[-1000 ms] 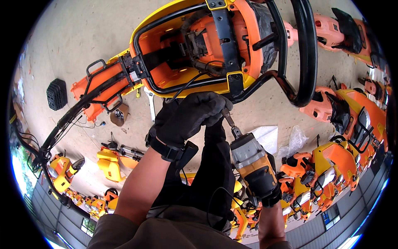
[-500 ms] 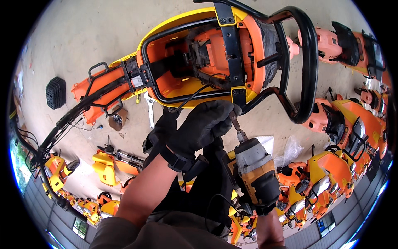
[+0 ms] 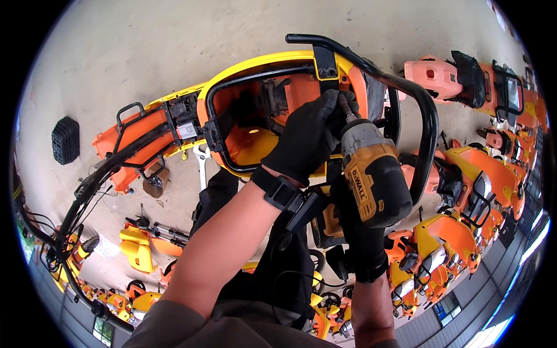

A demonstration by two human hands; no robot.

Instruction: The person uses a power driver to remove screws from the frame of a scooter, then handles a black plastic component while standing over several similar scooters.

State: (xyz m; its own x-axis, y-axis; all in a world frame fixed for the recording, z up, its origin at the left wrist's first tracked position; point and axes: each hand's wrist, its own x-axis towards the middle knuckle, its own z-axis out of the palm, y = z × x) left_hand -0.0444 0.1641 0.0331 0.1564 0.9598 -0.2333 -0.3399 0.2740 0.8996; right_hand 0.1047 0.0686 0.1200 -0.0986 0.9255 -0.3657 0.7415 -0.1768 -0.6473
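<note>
My right hand (image 3: pixel 361 240), in a black glove, grips the handle of a yellow-and-black cordless impact driver (image 3: pixel 377 174). The driver's bit (image 3: pixel 344 104) points away from me, over the rear of an orange-and-yellow scooter body (image 3: pixel 255 61). My left hand (image 3: pixel 301 139), also gloved in black, is closed beside the bit, above a black metal crossbar (image 3: pixel 326 62) spanning the body's opening. Whatever its fingertips hold is hidden. A bent black tube rail (image 3: pixel 428 116) curves round behind the driver.
A wrench (image 3: pixel 202 165) and an open cardboard box (image 3: pixel 155 180) lie on the floor at left, with a black ribbed block (image 3: pixel 65 140) farther left. More scooters (image 3: pixel 458 238) stand in rows at right. Long black handlebar tubing with cables (image 3: pixel 87 188) arcs along the left.
Both hands have moved forward and right, bringing the driver from beside the scooter body to over its crossbar. The view has shifted too.
</note>
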